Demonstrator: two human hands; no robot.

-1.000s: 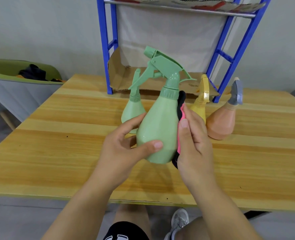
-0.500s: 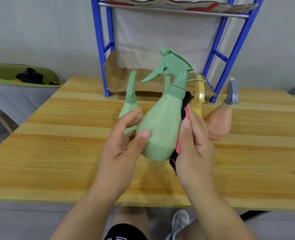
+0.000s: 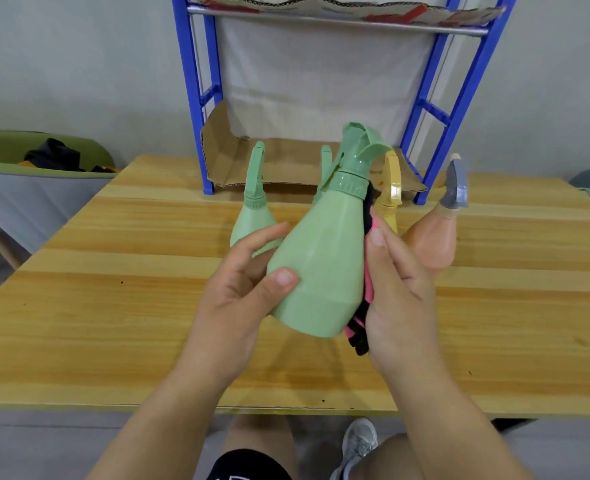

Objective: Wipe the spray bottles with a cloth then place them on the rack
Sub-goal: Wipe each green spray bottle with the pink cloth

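My left hand point(image 3: 241, 303) grips the lower body of a pale green spray bottle point(image 3: 324, 261), held tilted above the wooden table point(image 3: 113, 323). My right hand point(image 3: 397, 299) presses a pink and black cloth point(image 3: 363, 306) against the bottle's right side. Behind them on the table stand a second green bottle point(image 3: 252, 216), a yellow bottle point(image 3: 390, 192) mostly hidden, and a peach bottle with a grey trigger point(image 3: 435, 233). The blue rack point(image 3: 196, 98) stands at the table's far edge, its lower shelf lined with cardboard point(image 3: 252, 161).
A green and grey chair point(image 3: 20, 181) with dark items on it sits off the table's left side. The rack's upper shelf point(image 3: 338, 15) also carries cardboard. My knees and a grey shoe point(image 3: 359, 441) show below the table's near edge.
The green bottle has turned in my hands, its trigger head swinging from pointing left to pointing away from me. My right hand keeps the cloth on its side.
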